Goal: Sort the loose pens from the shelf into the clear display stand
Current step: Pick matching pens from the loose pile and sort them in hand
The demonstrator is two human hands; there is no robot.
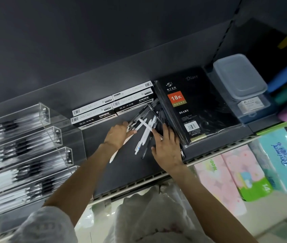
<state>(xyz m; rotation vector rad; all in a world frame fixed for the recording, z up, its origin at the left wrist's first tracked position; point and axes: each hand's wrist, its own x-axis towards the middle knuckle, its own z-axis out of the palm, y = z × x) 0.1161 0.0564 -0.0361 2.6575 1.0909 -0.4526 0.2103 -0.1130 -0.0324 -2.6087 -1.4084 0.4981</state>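
While both hands work the loose pens (144,127) on the shelf (125,165), left hand (117,134) pinches several; right hand (167,148) rests spread on them. Clear display stand (33,151) sits left.

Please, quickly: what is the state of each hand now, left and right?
Left hand: fingers curled on the loose pens, gripping some.
Right hand: open, fingers flat on the pens beside the diary.

Four gel pen boxes (112,104) lie at the far side of the shelf, one black diary (193,109) to their right. The clear display stand (33,146) at left shows four tiers; the loose pens (144,127) overlap too much to count.
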